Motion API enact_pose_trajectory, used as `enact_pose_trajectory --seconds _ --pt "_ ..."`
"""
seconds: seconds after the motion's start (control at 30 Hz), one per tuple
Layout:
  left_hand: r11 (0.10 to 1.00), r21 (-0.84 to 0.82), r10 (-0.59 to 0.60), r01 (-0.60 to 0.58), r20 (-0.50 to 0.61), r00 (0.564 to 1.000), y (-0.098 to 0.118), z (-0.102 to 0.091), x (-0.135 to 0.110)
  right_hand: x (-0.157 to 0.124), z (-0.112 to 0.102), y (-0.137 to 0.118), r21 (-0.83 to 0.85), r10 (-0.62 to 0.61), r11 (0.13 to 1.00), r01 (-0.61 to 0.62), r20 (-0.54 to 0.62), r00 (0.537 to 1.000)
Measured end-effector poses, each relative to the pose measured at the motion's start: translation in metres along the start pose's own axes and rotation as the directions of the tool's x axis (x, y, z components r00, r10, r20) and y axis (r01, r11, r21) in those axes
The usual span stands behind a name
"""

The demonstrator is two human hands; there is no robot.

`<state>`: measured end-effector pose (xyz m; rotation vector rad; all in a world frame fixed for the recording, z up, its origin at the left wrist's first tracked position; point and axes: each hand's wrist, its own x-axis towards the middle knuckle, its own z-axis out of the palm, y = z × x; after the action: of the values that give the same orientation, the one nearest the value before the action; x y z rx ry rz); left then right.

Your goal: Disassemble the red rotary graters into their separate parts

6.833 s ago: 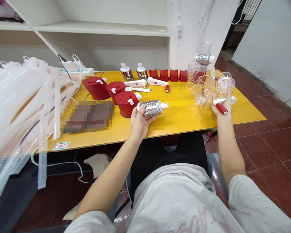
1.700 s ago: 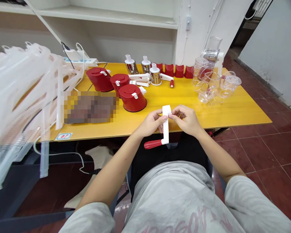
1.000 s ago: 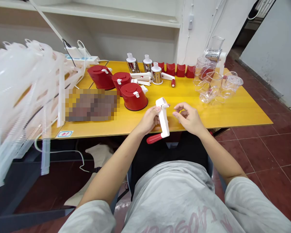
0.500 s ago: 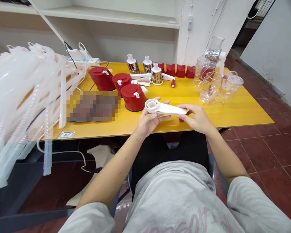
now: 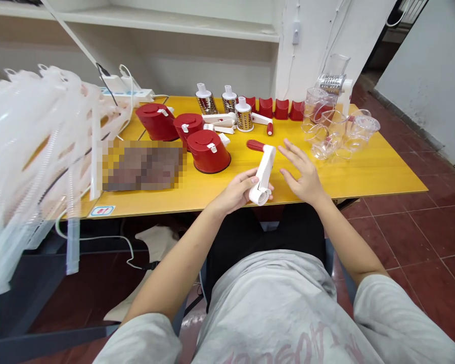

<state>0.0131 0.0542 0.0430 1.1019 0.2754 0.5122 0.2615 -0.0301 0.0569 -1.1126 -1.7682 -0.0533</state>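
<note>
White crank handle (image 5: 264, 169) w/ red grip (image 5: 255, 145), held in L hand (image 5: 235, 189) just above front part of bench (image 5: 337, 177): fingers curled round white arm, round hub end sticking out just past them, red grip angled up & away toward back of bench. R hand (image 5: 301, 172) wide open, fingers spread, empty, just right of crank, not touching it; contact w/ bench can't tell. Nearest on left, red grater housing (image 5: 208, 152) w/ white clip, plus 2 more red housings (image 5: 187, 129) (image 5: 157, 122) further left. Behind crank, steel drum with white cap (image 5: 243, 115), 2 similar drums (image 5: 207, 103) (image 5: 229, 99) further back, spare white cranks (image 5: 219, 119) btw them, row of red curved pieces (image 5: 281, 108) along back edge. Back right, clear plastic cups (image 5: 326, 135) in cluster, assembled drum grater (image 5: 331, 85) behind them. On bench left, pixelated patch (image 5: 142, 164), contents can't tell. Far left, blurry bundle of clear plastic strips (image 5: 34, 151); behind it, power strip (image 5: 127, 93). Above, white shelf (image 5: 167, 30); right, red floor tiles (image 5: 402, 227).
</note>
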Motion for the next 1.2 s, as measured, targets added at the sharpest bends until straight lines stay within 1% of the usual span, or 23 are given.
enact_pose_trajectory --seconds 0.07,0.2,0.3,0.37,0.43,0.5,0.63,0.73,0.9,1.07,1.2 --pt "0.999 0.002 0.044 -0.044 -0.026 0.999 -0.002 0.001 0.001 -0.001 0.002 -0.007 0.058 0.025 0.998 -0.025 -0.001 1.0" --pt "0.991 0.045 0.127 -0.123 -0.117 0.985 -0.007 -0.001 0.005 0.001 0.0 -0.021 0.129 -0.027 0.991 0.019 0.065 0.998" --pt "0.985 0.06 0.169 -0.161 -0.17 0.971 -0.008 -0.001 0.007 0.003 -0.004 -0.026 0.18 -0.026 0.984 -0.002 0.156 0.987" --pt "0.986 0.055 0.163 -0.156 -0.181 0.97 -0.007 -0.001 0.007 0.003 -0.007 -0.026 0.201 -0.02 0.979 -0.027 0.227 0.974" --pt "0.99 0.047 0.136 -0.13 -0.175 0.975 -0.007 -0.001 0.007 0.003 -0.009 -0.025 0.205 -0.033 0.979 -0.025 0.273 0.962" --pt "0.994 0.044 0.108 -0.103 -0.162 0.981 -0.007 -0.002 0.007 0.002 -0.008 -0.023 0.187 -0.061 0.982 0.006 0.29 0.955" --pt "0.993 0.075 0.096 -0.086 -0.139 0.986 -0.008 -0.003 0.006 -0.001 -0.001 -0.024 0.14 -0.113 0.987 0.075 0.288 0.951" --pt "0.991 0.107 0.098 -0.084 -0.134 0.986 -0.009 -0.002 0.006 -0.003 0.004 -0.024 0.128 -0.136 0.987 0.101 0.303 0.943" --pt "0.994 0.086 0.083 -0.073 -0.108 0.991 -0.007 0.0 0.005 -0.005 0.009 -0.019 0.146 -0.192 0.976 0.159 0.25 0.949" --pt "0.997 0.04 0.074 -0.071 -0.075 0.994 -0.005 0.003 0.003 -0.003 0.007 -0.018 0.141 -0.166 0.981 0.132 0.267 0.949" --pt "0.997 0.019 0.078 -0.078 -0.037 0.996 -0.006 0.004 0.003 0.0 0.001 -0.021 0.152 -0.187 0.977 0.147 0.296 0.937"
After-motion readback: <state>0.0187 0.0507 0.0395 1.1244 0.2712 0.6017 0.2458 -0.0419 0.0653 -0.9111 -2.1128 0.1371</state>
